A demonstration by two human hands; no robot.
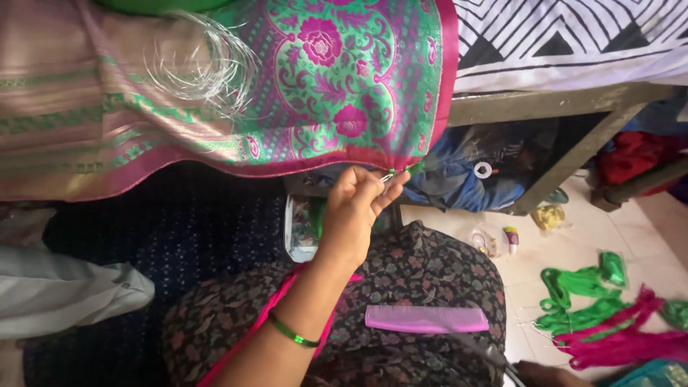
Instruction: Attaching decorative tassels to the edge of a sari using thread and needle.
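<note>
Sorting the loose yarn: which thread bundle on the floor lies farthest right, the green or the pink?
The pink thread bundle: it runs to the right frame edge, below and right of the green thread bundle.

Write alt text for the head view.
A hand wearing a green bangle pinches a small metal tool at the corner of a green and pink sari draped over a table edge. A purple comb lies on the person's lap, with green and pink thread bundles on the floor.
</note>
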